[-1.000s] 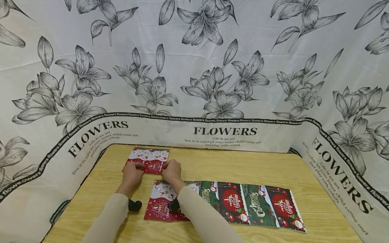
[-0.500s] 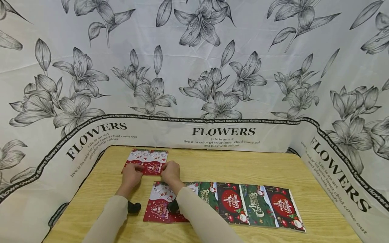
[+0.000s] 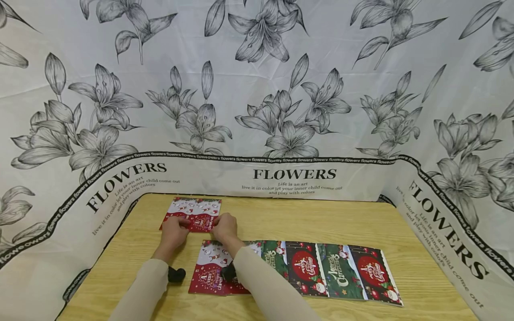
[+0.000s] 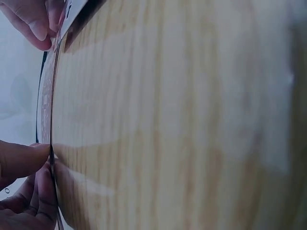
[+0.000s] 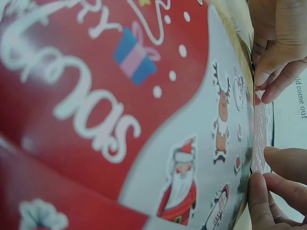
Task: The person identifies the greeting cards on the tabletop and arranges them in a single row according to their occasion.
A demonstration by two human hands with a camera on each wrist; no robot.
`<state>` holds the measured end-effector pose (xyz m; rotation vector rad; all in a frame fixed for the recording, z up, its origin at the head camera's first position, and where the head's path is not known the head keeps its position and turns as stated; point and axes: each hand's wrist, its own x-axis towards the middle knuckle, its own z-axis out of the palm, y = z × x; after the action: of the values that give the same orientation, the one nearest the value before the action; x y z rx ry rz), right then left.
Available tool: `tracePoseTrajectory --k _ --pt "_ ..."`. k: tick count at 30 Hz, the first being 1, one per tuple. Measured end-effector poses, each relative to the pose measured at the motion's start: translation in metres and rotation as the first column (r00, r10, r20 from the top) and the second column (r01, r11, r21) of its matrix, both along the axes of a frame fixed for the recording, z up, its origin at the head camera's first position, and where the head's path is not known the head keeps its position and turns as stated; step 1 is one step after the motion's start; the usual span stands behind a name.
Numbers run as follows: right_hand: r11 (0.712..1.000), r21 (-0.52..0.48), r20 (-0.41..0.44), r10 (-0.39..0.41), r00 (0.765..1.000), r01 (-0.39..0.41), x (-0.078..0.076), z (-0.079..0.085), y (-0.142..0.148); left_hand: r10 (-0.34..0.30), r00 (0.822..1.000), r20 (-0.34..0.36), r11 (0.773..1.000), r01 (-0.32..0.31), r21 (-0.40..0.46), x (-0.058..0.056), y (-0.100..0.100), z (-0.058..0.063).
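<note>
Two red-and-white Christmas cards lie side by side at the table's back left, the left card point(image 3: 180, 206) and the right card point(image 3: 205, 217). My left hand point(image 3: 175, 229) is at the near edge, its thumb over the card and fingers beneath in the left wrist view. At the near right corner, my right hand point(image 3: 225, 228) pinches the right card between thumb and fingers. The right wrist view has the right hand point(image 5: 280, 187) low on the right and the left hand point(image 5: 283, 52) above it.
In front lies an overlapping row of Christmas cards: a red-and-white card point(image 3: 206, 267), green cards such as this green card point(image 3: 341, 272), and dark red cards such as this dark card point(image 3: 375, 272). My right forearm point(image 3: 269, 285) crosses above the row. A flowered curtain point(image 3: 293, 178) encloses the table point(image 3: 305, 218).
The head view has shifted slightly. Both hands stay on the back cards, and the front row keeps its arrangement.
</note>
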<state>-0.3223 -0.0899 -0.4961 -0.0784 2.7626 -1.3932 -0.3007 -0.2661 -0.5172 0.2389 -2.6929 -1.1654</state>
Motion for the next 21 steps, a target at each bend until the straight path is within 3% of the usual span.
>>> tracePoseTrajectory --k 8,11,15,21 --pt "1.0 -0.012 0.022 0.028 0.999 -0.028 -0.002 -0.002 0.003 -0.002 0.999 0.037 1.0 0.002 0.006 0.001 0.003 0.002" --pt "0.997 -0.065 0.029 0.034 0.999 -0.032 0.0 -0.004 0.005 -0.003 0.999 0.035 1.0 0.003 0.005 0.001 0.005 0.002" --pt "0.987 -0.158 0.011 0.034 0.999 -0.032 0.003 -0.006 0.01 -0.029 1.0 0.008 1.0 0.029 -0.006 0.0 0.006 0.002" --pt "0.985 -0.164 -0.073 0.051 0.996 -0.062 0.007 0.002 0.021 -0.072 0.996 -0.052 0.997 0.072 -0.004 0.001 0.01 0.006"
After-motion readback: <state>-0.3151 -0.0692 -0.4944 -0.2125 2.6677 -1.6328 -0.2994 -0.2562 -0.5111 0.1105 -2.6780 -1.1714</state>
